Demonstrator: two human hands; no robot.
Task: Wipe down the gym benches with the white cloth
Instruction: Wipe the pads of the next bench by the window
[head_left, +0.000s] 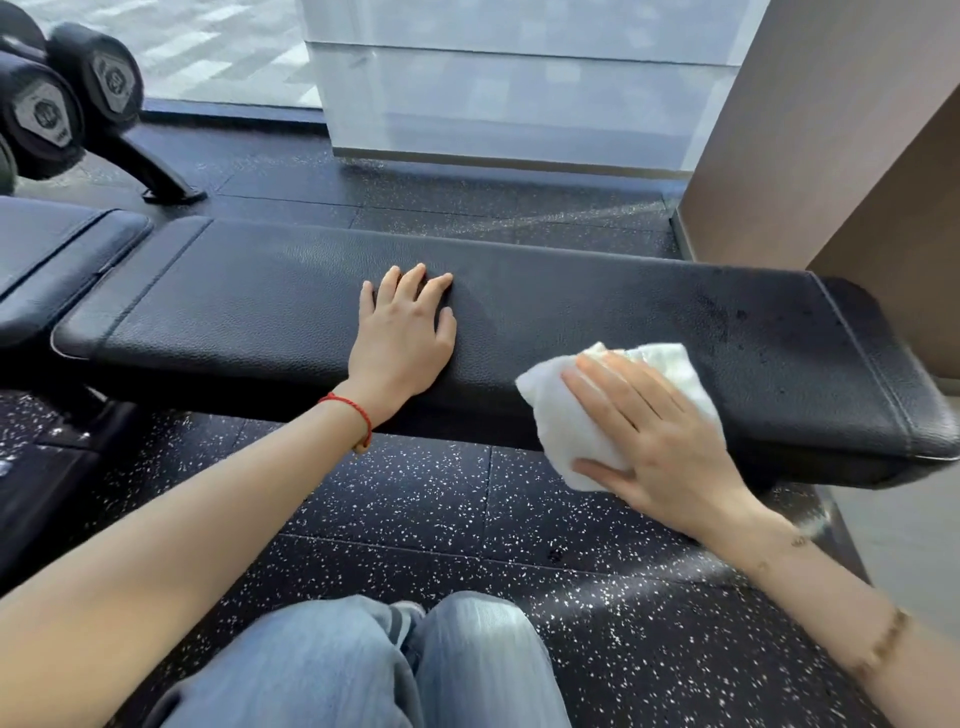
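A long black padded gym bench (249, 306) runs across the view from left to right. My left hand (402, 338) rests flat on the middle of its pad, fingers spread and straight. My right hand (660, 441) presses a crumpled white cloth (566, 415) against the bench's near edge towards the right end, fingers straight on top of the cloth. Dark damp specks show on the pad (727, 322) beyond the cloth.
A second black padded seat (62, 249) adjoins the bench at the left. Black dumbbells (47, 114) sit on a rack at the far left. A brown wall (831, 156) stands at the right, a glass panel (493, 78) behind. Speckled rubber floor (441, 499) and my jeans-clad knees (389, 670) lie below.
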